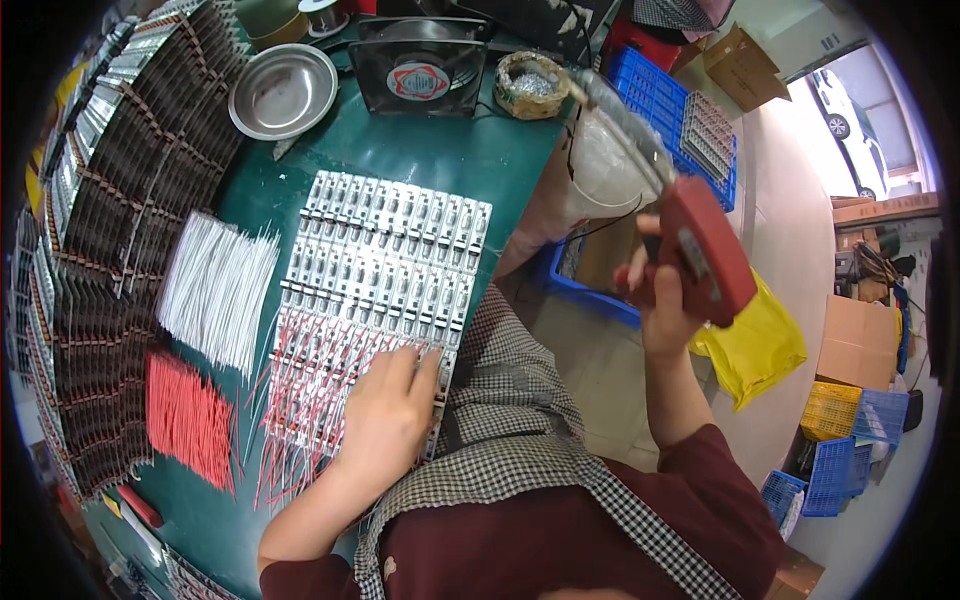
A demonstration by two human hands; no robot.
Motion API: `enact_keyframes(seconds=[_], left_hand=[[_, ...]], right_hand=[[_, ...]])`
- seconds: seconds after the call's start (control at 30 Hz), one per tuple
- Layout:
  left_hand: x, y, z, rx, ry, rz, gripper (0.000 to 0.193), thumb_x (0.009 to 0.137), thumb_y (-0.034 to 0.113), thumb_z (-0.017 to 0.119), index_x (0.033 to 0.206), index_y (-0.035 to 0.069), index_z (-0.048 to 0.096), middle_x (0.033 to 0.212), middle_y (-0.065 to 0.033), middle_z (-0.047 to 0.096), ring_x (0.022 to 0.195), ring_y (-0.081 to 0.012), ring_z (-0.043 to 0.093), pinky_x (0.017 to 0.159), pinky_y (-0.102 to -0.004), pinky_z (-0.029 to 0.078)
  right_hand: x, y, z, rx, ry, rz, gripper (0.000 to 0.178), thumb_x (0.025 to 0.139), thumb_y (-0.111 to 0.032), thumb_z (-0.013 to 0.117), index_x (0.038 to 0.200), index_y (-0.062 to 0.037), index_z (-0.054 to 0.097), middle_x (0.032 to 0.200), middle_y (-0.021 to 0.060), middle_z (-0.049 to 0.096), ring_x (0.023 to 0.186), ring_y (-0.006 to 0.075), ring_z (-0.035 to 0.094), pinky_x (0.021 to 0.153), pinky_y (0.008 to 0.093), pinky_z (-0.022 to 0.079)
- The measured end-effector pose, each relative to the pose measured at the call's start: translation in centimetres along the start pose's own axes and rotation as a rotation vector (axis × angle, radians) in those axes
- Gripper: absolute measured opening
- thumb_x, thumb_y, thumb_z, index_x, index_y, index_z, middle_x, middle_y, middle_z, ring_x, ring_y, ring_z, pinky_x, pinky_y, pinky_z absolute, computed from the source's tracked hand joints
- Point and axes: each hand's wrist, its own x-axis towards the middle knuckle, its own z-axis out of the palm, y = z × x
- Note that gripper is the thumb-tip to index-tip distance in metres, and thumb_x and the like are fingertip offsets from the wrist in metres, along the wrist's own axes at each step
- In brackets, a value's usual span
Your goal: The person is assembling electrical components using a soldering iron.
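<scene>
My right hand point(662, 300) is raised at the right, wrapped round the handle of a red soldering gun point(708, 250). The gun's long metal front reaches up and left toward a round tub with crumpled silvery filling point(530, 86). My left hand point(392, 405) lies over the lower right of a panel of small white circuit boards point(385, 235). Its fingers are bent and close together; whatever is between them is hidden. Thin red and white wires point(315, 365) fan out over the panel's lower rows, beside that hand.
Left of the panel lie bundles of white wires point(218, 290) and red wires point(190, 415). Stacked board panels point(100, 250) line the far left. A metal bowl point(284, 92) and a black fan point(420, 70) stand at the back. Beyond the table are a blue crate point(650, 85) and yellow bag point(755, 345).
</scene>
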Motion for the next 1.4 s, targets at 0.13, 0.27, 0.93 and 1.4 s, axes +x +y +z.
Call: enact_keyframes(seconds=[0.13, 0.27, 0.93, 1.4], left_hand=[[-1.8, -1.8, -2.4, 0.084, 0.170, -0.198, 0.020, 0.073, 0.003, 0.060, 0.092, 0.003, 0.061, 0.083, -0.0120, 0.058, 0.071, -0.0277, 0.056, 0.057, -0.0367, 0.045], [-8.2, -7.4, -5.8, 0.309, 0.371, -0.575, 0.008, 0.077, -0.001, 0.058, 0.084, -0.001, 0.059, 0.082, -0.0141, 0.058, 0.076, -0.0305, 0.057, 0.069, -0.0361, 0.046], [-13.2, -12.6, -6.4, 0.131, 0.481, -0.871, 0.016, 0.073, 0.016, 0.067, 0.081, 0.002, 0.064, 0.080, -0.0112, 0.059, 0.080, -0.0277, 0.055, 0.071, -0.0365, 0.043], [-9.8, -15.6, -5.9, 0.393, 0.226, -0.781, 0.011, 0.070, 0.013, 0.062, 0.074, 0.003, 0.064, 0.075, -0.0103, 0.057, 0.073, -0.0255, 0.056, 0.066, -0.0364, 0.044]], right_hand=[[6.2, 3.5, 0.5, -0.314, 0.131, 0.110, 0.024, 0.087, -0.018, 0.056, 0.104, -0.0005, 0.058, 0.077, 0.0030, 0.059, 0.058, 0.0056, 0.050, 0.050, 0.0194, 0.040], [6.8, 2.4, 1.5, -0.371, 0.199, 0.041, 0.023, 0.088, -0.017, 0.054, 0.106, -0.0030, 0.059, 0.073, -0.0003, 0.058, 0.056, 0.0050, 0.048, 0.049, 0.0191, 0.038], [4.1, 6.8, -12.8, 1.128, 0.030, 0.671, 0.051, 0.090, -0.017, 0.053, 0.136, -0.0103, 0.033, 0.122, 0.0174, 0.049, 0.064, 0.0056, 0.041, 0.052, 0.0131, 0.040], [-1.9, 3.3, -12.6, 1.018, 0.182, 0.613, 0.049, 0.092, -0.017, 0.050, 0.135, -0.0065, 0.029, 0.122, 0.0158, 0.048, 0.063, 0.0072, 0.042, 0.050, 0.0145, 0.040]])
